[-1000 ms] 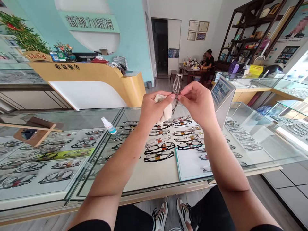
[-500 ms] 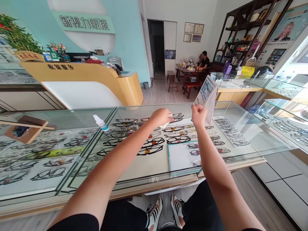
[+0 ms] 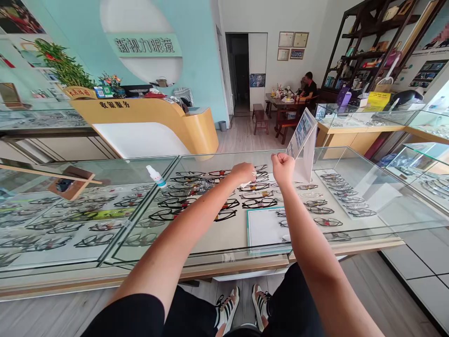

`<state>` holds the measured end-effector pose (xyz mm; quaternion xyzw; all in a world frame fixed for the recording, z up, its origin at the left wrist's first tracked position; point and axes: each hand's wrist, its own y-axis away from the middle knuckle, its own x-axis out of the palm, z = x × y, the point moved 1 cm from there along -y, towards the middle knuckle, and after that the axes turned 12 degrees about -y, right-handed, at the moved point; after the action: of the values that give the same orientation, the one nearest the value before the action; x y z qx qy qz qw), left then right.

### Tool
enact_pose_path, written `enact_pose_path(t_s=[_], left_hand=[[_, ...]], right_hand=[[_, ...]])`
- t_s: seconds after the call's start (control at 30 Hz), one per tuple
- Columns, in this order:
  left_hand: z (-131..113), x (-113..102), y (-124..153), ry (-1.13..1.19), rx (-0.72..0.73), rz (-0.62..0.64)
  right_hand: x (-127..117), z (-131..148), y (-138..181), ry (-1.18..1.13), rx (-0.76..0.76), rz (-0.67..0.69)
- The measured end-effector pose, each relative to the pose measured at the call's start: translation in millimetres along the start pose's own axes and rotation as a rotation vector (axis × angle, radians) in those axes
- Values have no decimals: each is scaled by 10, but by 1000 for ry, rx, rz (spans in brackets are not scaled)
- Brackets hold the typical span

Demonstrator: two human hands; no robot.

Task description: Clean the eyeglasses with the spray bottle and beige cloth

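My left hand is closed above the glass top of the display counter, with a small white wipe showing under its fingers. My right hand makes a fist just left of a folded standing sign; whatever may be inside it is hidden. Under the glass, below both hands, lie rows of eyeglasses and a white board with a teal edge. A white spray bottle with a blue label stands on the counter to the left of my left hand.
A wooden stand sits on the counter at far left. Beyond the counter are a yellow reception desk, a wooden bench and a person seated at a table. More glass cases stand at right.
My hands have come closer together: the left slid a little rightward with the wipe, the right shifted leftward from the sign. The view has turned slightly left.
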<state>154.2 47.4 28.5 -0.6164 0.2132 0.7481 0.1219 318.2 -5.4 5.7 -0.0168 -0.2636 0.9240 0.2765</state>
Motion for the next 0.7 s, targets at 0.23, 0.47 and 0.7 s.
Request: enact_pose_path(t_s=[0.23, 0.47, 0.7], left_hand=[[-34, 18, -10, -55, 2, 25], [89, -129, -95, -97, -3, -53], [70, -134, -385, -153, 3, -1]], right_hand=[[61, 9, 28, 49, -5, 42], [81, -15, 47, 112, -19, 95], [90, -27, 62, 186, -30, 130]])
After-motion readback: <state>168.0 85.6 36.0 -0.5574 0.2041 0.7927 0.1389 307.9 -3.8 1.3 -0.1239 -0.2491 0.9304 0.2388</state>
